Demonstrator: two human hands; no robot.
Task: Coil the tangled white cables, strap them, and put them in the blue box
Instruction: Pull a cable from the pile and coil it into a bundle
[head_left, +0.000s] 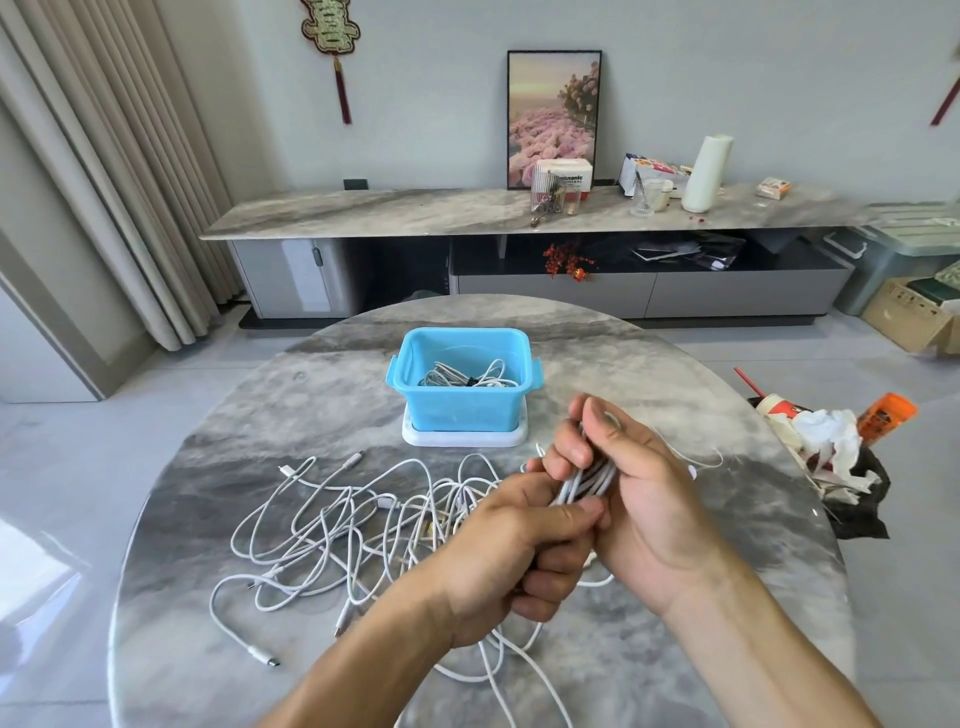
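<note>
A tangle of white cables (332, 525) is spread over the near left of the round marble table (649, 374). Above its right side, both hands hold a small coiled bundle of white cable (587, 480). My right hand (628, 483) wraps its fingers around the coil. My left hand (514, 551) pinches the coil's lower end with thumb and fingers. The blue box (462, 402) stands on its white lid behind the hands, with coiled white cables lying inside.
A pile of rubbish with crumpled paper, a black bag and an orange item (831, 447) sits at the table's right edge. A long marble-topped cabinet (415, 210) runs along the far wall.
</note>
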